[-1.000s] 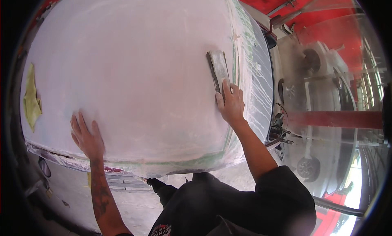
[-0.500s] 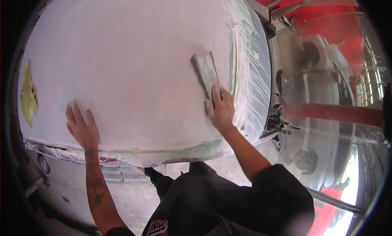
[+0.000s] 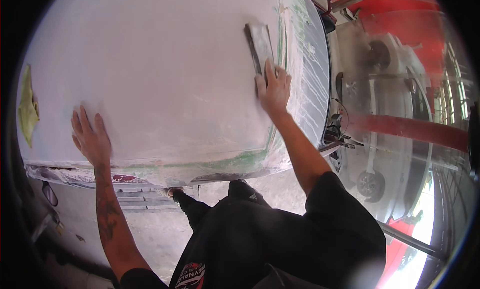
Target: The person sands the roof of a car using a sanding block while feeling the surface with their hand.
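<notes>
A broad, dull pinkish-grey car roof panel with a dusty look spreads out before me. My right hand grips the near end of a long flat sanding block, which lies on the panel close to its right side. Fingers apart, my left hand rests flat on the panel near its front left part and holds nothing. A crumpled yellow-green cloth lies at the panel's far left side. The underside of the block is hidden.
Green and white patches run along the panel's near edge. Beyond its right side is dark glass streaked white. Farther right, another car stands behind hazy clear sheeting, with a red post across it. Concrete floor lies below.
My right hand has slid the sanding block away from me and slightly right. My left hand remains flat, and the whole view has shifted a little.
</notes>
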Available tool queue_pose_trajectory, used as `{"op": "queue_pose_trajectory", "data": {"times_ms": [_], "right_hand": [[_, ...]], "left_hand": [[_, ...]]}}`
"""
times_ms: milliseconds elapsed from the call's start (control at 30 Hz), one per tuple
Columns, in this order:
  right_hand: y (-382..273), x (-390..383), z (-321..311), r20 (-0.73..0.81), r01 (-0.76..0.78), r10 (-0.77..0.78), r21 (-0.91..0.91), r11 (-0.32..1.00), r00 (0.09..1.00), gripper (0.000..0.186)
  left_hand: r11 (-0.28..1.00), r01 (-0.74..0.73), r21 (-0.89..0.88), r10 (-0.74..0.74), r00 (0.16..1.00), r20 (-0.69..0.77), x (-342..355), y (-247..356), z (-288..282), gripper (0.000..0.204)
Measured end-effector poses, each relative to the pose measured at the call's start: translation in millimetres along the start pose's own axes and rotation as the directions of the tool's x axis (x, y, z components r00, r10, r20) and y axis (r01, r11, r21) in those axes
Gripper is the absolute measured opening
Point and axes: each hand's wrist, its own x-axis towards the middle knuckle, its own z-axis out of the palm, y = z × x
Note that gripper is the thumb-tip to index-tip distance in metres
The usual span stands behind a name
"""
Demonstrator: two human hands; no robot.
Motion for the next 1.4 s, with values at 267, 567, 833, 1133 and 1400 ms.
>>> {"op": "queue_pose_trajectory", "data": {"times_ms": [267,567,833,1133,1400], "right_hand": [[-12.6,-31.6,-9.0,0.019,-0.025,0.025,0.023,0.999,1.000,0.054],[-11.6,-42.6,-9.4,0.039,0.094,-0.098,0.101,0.990,0.994,0.053],[-4.6,-5.8,-6.8,0.008,0.301,-0.303,0.103,0.948,0.953,0.053],[-23.0,-64.9,-32.6,0.179,0.305,-0.363,0.285,0.909,0.914,0.055],[-28.2,62.3,3.9,0.027,0.575,-0.587,0.170,0.800,0.809,0.055]], "left_hand": [[1.000,0.006,0.014,-0.006,1.000,0.006,-0.5,1.7,-3.5,0.055],[1.000,0.017,0.011,-0.017,1.000,0.003,-0.7,2.9,3.6,0.057],[0.999,-0.005,0.034,0.005,1.000,-0.011,-0.8,3.2,3.3,0.057],[1.000,0.014,0.007,-0.013,0.999,-0.032,0.3,-1.9,5.4,0.059],[0.999,0.001,-0.038,-0.002,1.000,-0.015,1.7,10.8,1.3,0.059]]}}
